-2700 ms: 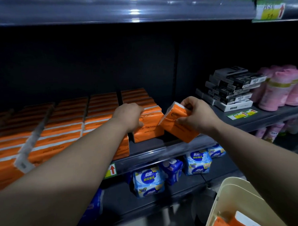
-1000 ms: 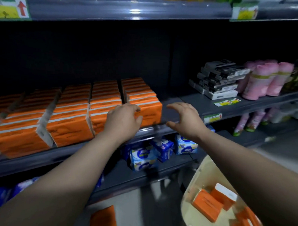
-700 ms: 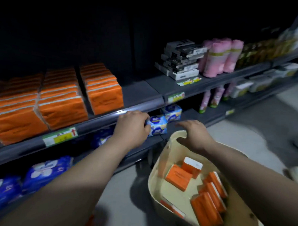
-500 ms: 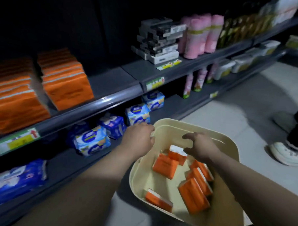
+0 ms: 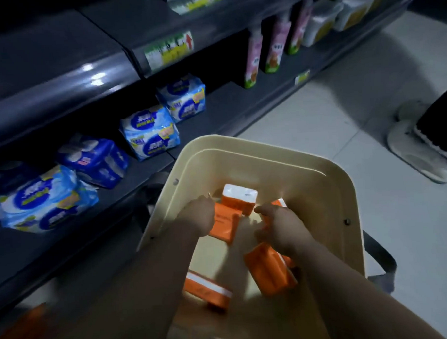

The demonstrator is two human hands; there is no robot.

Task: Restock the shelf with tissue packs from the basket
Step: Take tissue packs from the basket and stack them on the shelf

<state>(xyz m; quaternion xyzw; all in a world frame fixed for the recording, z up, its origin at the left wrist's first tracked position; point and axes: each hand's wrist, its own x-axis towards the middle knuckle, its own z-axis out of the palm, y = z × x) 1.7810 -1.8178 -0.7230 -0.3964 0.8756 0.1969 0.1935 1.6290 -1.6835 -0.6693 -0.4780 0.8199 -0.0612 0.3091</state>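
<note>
**Shop aisle, low view**

Pale floor tiles (image 5: 368, 117) carry a beige basket (image 5: 328, 180). Orange tissue packs (image 5: 270, 272) lie loose inside it. Both hands reach into the basket. The left hand (image 5: 196, 216) rests on one pack (image 5: 227, 228). The right hand (image 5: 281, 225) hovers, fingers curled, just beside another. Grip cannot be confirmed for either hand. Beyond, the lower shelf (image 5: 214, 103) holds blue packs (image 5: 149, 131).

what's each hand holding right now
Left hand: at an orange tissue pack; grip cannot be told.
Right hand: low in the basket; grip cannot be told.
</note>
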